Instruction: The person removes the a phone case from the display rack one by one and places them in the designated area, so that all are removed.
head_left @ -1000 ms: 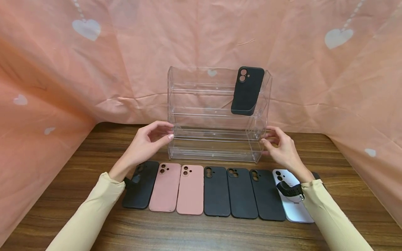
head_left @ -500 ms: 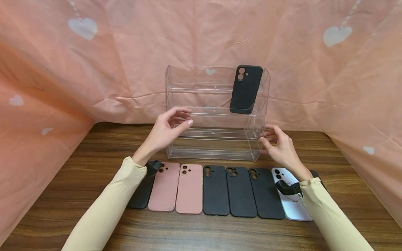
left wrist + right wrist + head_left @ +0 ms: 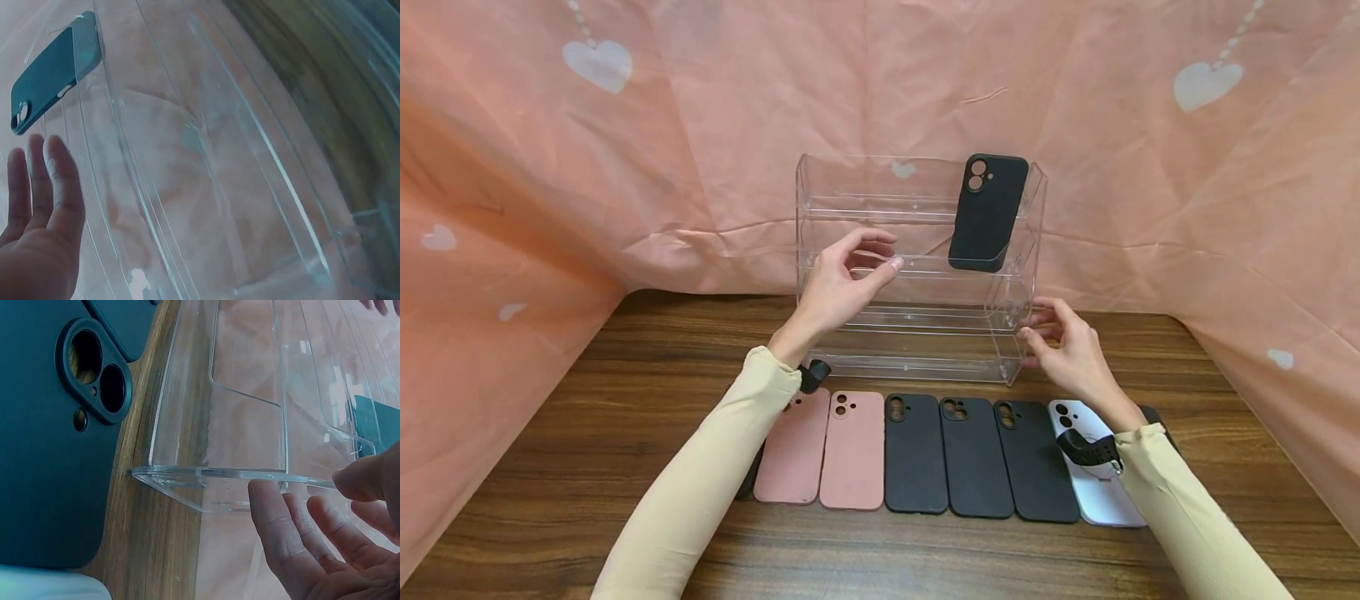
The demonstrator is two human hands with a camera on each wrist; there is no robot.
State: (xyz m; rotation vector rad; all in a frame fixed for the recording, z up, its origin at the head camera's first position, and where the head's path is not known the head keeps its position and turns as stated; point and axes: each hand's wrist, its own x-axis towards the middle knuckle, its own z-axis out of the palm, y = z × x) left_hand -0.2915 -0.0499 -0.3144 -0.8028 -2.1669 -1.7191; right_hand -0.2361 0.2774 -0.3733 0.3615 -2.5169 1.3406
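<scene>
A clear acrylic tiered display rack stands on the table in the head view. A black phone case leans on an upper tier at its right. My left hand is raised before the rack's middle tiers, holding nothing, with fingers loosely bent and left of that case. In the left wrist view, the fingers are apart from the black case. My right hand rests at the rack's right side, fingertips along the outside of the clear side panel and thumb by its front edge.
A row of phone cases lies before the rack: a pink case, a lighter pink case, several black cases and a white case. My left forearm covers most of another dark case. A pink curtain surrounds the table.
My left hand has left the rack's left side and moved right and up across its front. The right hand stays at the right side. The black case on the rack has not moved.
</scene>
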